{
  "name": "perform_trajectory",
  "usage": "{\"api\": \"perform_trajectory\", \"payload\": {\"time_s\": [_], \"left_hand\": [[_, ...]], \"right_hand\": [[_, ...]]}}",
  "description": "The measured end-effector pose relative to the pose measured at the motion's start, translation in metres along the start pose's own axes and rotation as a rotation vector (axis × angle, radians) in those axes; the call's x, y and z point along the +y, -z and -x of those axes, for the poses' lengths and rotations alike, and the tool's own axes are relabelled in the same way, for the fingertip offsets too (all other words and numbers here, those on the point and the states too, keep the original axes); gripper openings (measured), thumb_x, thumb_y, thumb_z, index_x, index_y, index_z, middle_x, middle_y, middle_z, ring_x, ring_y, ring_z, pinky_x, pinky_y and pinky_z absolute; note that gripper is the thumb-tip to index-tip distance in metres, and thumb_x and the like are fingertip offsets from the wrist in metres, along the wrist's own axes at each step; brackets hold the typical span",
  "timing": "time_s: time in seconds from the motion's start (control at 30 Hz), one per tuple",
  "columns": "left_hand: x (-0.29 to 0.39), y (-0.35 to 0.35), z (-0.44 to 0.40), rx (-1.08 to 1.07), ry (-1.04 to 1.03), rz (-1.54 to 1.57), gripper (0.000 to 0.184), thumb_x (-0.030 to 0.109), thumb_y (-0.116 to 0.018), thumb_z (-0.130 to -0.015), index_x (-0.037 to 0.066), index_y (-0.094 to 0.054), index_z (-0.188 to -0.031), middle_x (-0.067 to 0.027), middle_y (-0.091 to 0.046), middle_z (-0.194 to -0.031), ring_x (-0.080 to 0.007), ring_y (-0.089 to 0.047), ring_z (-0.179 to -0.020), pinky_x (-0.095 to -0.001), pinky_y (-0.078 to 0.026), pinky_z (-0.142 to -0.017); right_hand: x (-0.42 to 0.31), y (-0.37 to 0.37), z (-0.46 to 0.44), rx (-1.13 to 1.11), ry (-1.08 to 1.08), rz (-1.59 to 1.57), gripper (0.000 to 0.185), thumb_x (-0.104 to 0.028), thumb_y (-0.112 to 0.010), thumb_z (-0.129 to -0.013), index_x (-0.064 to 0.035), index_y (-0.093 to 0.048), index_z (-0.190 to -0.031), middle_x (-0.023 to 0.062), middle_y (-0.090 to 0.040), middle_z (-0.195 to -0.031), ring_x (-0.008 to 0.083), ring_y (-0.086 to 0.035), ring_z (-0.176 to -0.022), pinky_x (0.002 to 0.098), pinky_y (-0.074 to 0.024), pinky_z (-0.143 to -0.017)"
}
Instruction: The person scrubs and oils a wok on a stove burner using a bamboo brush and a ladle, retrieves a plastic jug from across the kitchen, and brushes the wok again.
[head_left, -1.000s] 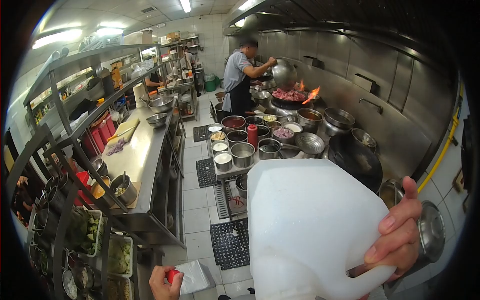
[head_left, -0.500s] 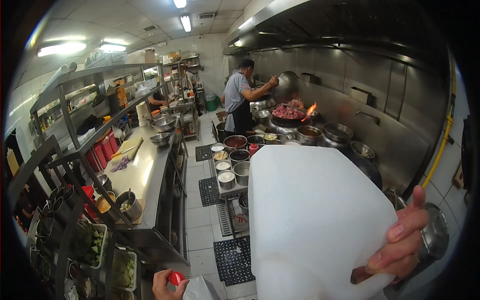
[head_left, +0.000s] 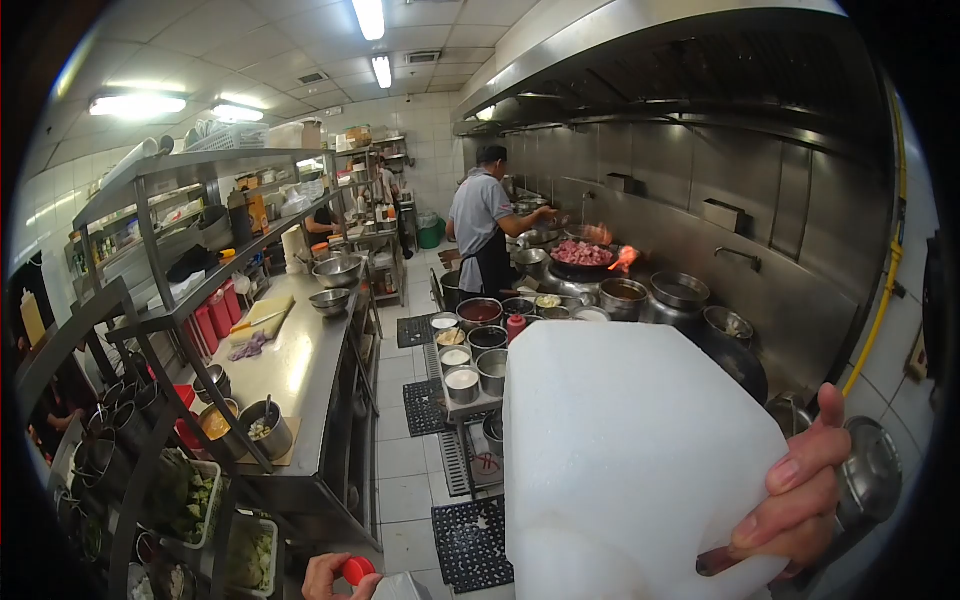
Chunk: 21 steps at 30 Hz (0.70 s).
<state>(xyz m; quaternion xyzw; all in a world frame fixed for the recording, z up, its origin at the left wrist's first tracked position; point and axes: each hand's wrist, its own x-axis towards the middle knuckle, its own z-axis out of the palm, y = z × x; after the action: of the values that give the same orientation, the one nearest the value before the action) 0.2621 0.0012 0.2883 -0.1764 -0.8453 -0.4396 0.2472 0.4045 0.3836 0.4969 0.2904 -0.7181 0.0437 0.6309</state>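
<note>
A large white plastic jug [head_left: 640, 440] fills the lower right of the view, its neck end pointing down and cut off by the bottom edge. My right hand [head_left: 795, 490] is wrapped round the jug's handle. At the bottom, left of the jug, my left hand [head_left: 335, 580] pinches a round red cap [head_left: 357, 571] between thumb and fingers. Just right of that hand is a pale, squarish object [head_left: 402, 588], partly out of frame; I cannot tell what it is.
A steel counter [head_left: 340, 400] with bowls, pots and a cutting board [head_left: 265, 317] runs along the left. Several sauce pots stand mid-view. Beyond, a co-worker [head_left: 482, 225] stands at a wok [head_left: 583, 258] of meat with flames. Black mats [head_left: 472, 545] lie on the floor.
The view has tilted up. The co-worker has lowered the large metal bowl, which was held over the wok. My hands still hold the jug and the cap.
</note>
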Motion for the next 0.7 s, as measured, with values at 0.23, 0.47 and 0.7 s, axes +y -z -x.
{"api": "perform_trajectory", "payload": {"time_s": [0.23, 0.47, 0.7], "left_hand": [[0.045, 0.029, -0.035, 0.164, -0.152, 0.134, 0.078, 0.064, -0.088, -0.061, 0.0, -0.065, -0.1, -0.0097, -0.059, -0.095, -0.0233, -0.057, -0.086, -0.0336, -0.047, -0.077], [0.098, 0.021, -0.083, -0.014, -0.518, 0.205, 0.071, 0.053, -0.092, -0.061, 0.004, -0.068, -0.107, -0.0106, -0.066, -0.096, -0.022, -0.061, -0.083, -0.0323, -0.048, -0.072], [0.072, 0.002, -0.071, -0.24, -0.419, 0.164, 0.051, 0.018, -0.094, -0.065, 0.005, -0.071, -0.108, -0.011, -0.071, -0.103, -0.0265, -0.067, -0.086, -0.0342, -0.053, -0.075]], "right_hand": [[-0.012, -0.034, -0.005, -0.149, -0.263, -0.237, 0.042, -0.058, -0.08, -0.074, -0.0225, -0.058, -0.068, -0.0105, -0.057, -0.074, 0.0144, -0.054, -0.09, 0.0547, -0.0276, -0.115], [-0.033, -0.103, 0.025, -0.477, -0.569, -0.413, 0.047, -0.042, -0.099, -0.053, -0.0141, -0.063, -0.065, -0.0021, -0.063, -0.077, 0.0191, -0.063, -0.08, 0.0489, -0.0403, -0.1], [-0.069, -0.161, 0.083, -0.487, -0.686, -0.484, 0.046, -0.034, -0.099, -0.055, -0.0085, -0.066, -0.073, 0.0027, -0.064, -0.078, 0.0216, -0.064, -0.08, 0.0466, -0.0432, -0.095]]}}
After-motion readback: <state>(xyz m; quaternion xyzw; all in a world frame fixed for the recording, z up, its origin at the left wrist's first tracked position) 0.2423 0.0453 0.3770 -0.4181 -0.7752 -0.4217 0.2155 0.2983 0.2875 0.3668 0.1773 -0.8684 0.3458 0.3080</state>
